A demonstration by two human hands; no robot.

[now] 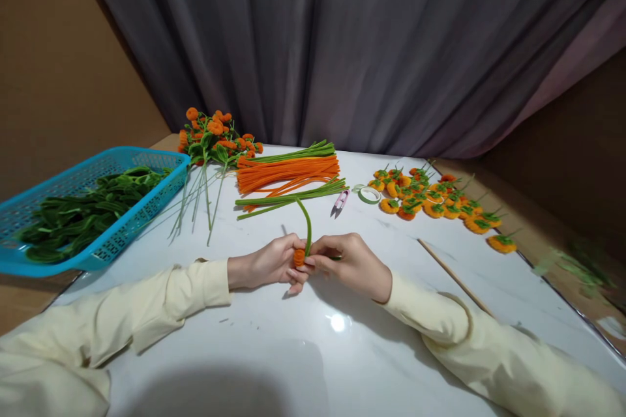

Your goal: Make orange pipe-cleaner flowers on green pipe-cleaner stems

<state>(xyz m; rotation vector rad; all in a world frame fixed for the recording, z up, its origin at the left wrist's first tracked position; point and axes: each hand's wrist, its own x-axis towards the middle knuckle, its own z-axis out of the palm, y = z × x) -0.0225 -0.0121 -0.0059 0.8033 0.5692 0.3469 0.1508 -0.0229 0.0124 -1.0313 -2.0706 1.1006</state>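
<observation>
Just above the middle of the white table, my left hand (280, 262) is closed around a small orange pipe-cleaner flower head (298, 257). My right hand (349, 262) pinches a green pipe cleaner (306, 221) right beside the orange piece. The green pipe cleaner's free end curves upward and to the left. Both hands nearly touch each other at the flower head. How the green piece meets the orange one is partly hidden by my fingers.
A blue basket (92, 260) of green leaves stands left. Finished orange flowers (215, 127) lie behind it. Beyond my hands are orange pipe cleaners (286, 174), small snips (340, 202) and tape rolls (369, 195). Right are several yellow-orange flower heads (433, 208) and a wooden stick (454, 277).
</observation>
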